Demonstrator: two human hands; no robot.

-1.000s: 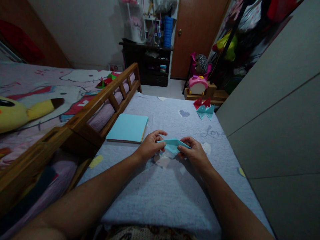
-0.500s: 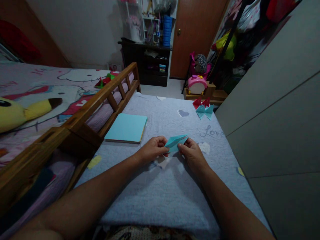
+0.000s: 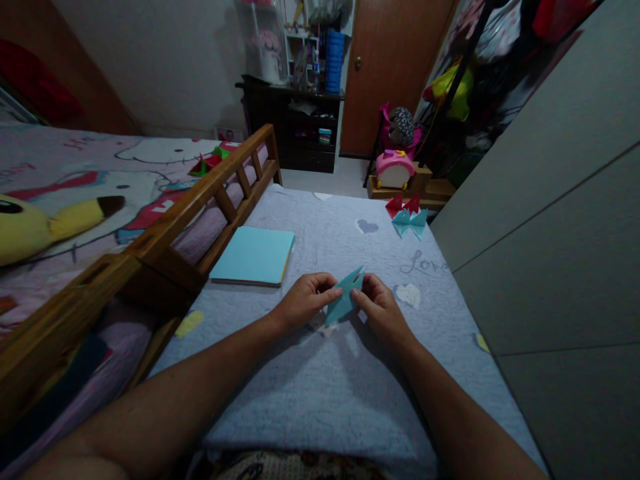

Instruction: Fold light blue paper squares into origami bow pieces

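Note:
A folded piece of light blue origami paper (image 3: 344, 303) is held just above the bed, its pointed ends slanting up to the right and down to the left. My left hand (image 3: 311, 300) pinches its left side, thumb on top. On the right side, my right hand (image 3: 381, 303) grips it between thumb and fingers. Beyond my left hand lies a stack of square light blue paper (image 3: 254, 256). At the far right of the bed sit folded blue paper shapes (image 3: 409, 223) and, behind them, folded red paper shapes (image 3: 395, 206).
A wooden bed rail (image 3: 200, 193) runs along the left, with a yellow plush toy (image 3: 30, 230) on the bed past it. The pale cabinet (image 3: 540, 220) borders the right side. A pink toy case (image 3: 395, 170) stands beyond the bed's far edge.
The folded paper has turned between my hands from nearly level to a steep slant, and its flaps look flatter. My right hand has shifted slightly left.

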